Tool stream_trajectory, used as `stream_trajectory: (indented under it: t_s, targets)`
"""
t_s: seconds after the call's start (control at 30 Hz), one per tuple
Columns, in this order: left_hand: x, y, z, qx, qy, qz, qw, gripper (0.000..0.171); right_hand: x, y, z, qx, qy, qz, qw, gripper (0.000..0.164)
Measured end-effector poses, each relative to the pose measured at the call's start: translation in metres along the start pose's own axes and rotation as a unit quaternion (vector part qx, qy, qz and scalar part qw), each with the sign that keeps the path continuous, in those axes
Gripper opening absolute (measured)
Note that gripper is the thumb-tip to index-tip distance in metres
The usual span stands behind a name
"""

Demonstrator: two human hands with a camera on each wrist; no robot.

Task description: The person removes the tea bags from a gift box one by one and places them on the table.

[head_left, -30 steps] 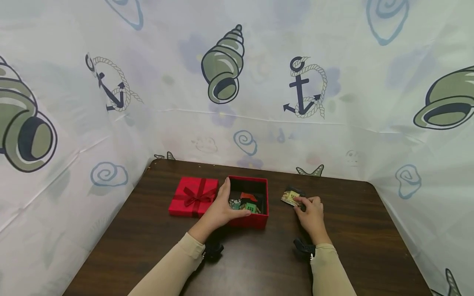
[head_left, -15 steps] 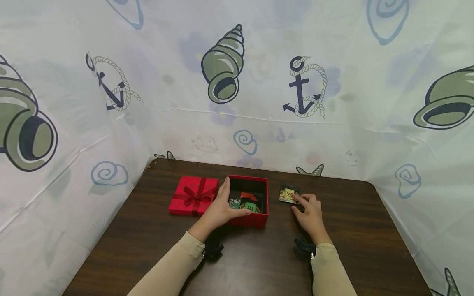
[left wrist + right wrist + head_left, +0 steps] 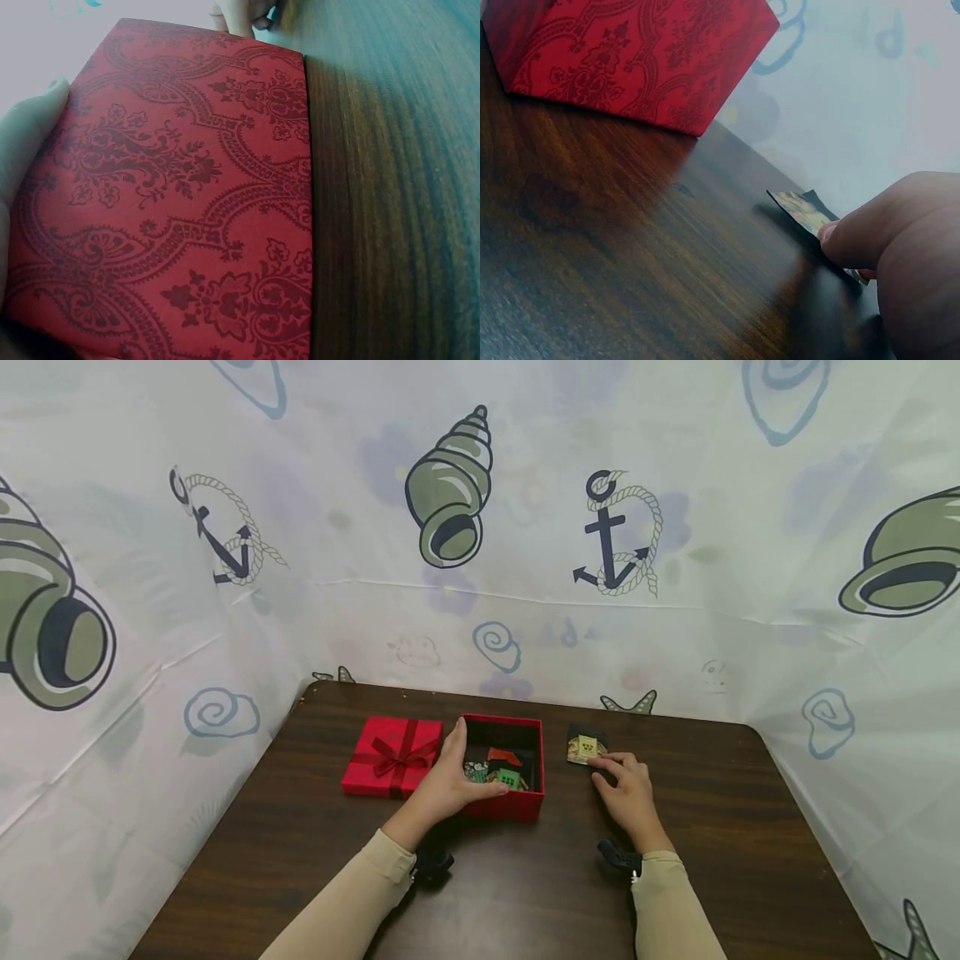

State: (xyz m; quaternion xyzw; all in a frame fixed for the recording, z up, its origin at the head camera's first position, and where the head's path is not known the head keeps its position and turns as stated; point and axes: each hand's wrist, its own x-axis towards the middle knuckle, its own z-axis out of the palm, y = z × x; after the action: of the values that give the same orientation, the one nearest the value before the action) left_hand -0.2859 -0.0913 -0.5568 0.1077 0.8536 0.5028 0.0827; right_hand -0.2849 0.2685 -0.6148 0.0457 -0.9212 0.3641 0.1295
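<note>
My left hand (image 3: pixel 446 785) holds the left side of a red gift box (image 3: pixel 498 808), its thumb across the near rim and its fingers toward the back. The box stands without its lid; inside lie several small packets (image 3: pixel 507 779), one green, one red-topped. In the left wrist view the box's patterned red wall (image 3: pixel 187 195) fills most of the frame, with the thumb at its upper edge. To the right, my right hand (image 3: pixel 630 793) pinches the near right corner of a small black-and-yellow packet (image 3: pixel 585 748). The right wrist view shows this packet (image 3: pixel 799 212) slightly tilted, low over the table.
The red lid (image 3: pixel 382 760) with a dark red ribbon bow lies left of the box. Everything stands on a dark brown wooden table (image 3: pixel 517 893). A white curtain (image 3: pixel 540 543) printed with shells and anchors hangs behind and on both sides.
The right hand has shifted the packet slightly away and to the left and turned it straighter, with its yellow label now facing me more squarely. The left hand and the box have stayed put.
</note>
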Motion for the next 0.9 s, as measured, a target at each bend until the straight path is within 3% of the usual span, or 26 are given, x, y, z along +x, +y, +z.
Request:
stream_trajectory:
  t_s: [0.6, 0.9]
  targets:
    - [-0.0017, 0.0029, -0.0002, -0.005, -0.001, 0.005, 1.0, 0.143, -0.0011, 0.0, 0.0004, 0.012, -0.002, -0.001, 1.0, 0.029]
    - [-0.0003, 0.0039, -0.0014, -0.004, -0.002, 0.002, 1.0, 0.144, -0.0016, -0.0028, -0.0006, 0.063, 0.039, 0.006, 0.997, 0.022]
